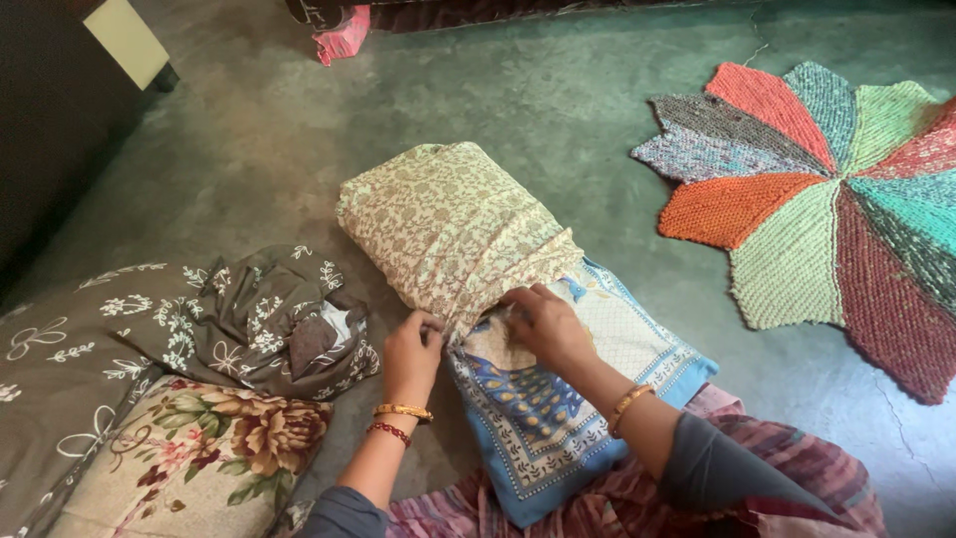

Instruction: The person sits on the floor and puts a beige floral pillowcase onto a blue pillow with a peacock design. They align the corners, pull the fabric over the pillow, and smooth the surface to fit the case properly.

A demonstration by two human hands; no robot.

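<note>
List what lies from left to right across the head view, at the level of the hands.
Brown floral pillow → left hand → right hand → blue patterned pillow → bare floor → colourful petal-shaped knitted mat.

Beige floral cover [448,224] half-sheathing blue pillow [558,418]

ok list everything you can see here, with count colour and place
beige floral pillow cover: 1, cream-brown, centre, half pulled over the pillow
blue patterned pillow: 1, blue-white, centre bottom
brown floral cushions: 2, brown-white, left
cream flowered pillow: 1, cream-pink, bottom left
knitted petal-shaped mat: 1, multicolour, right
pink cloth bundle: 1, top
concrete floor: 1, grey-green
left hand: gripping cover edge, bangles on wrist
right hand: gripping cover edge, one bangle
</note>
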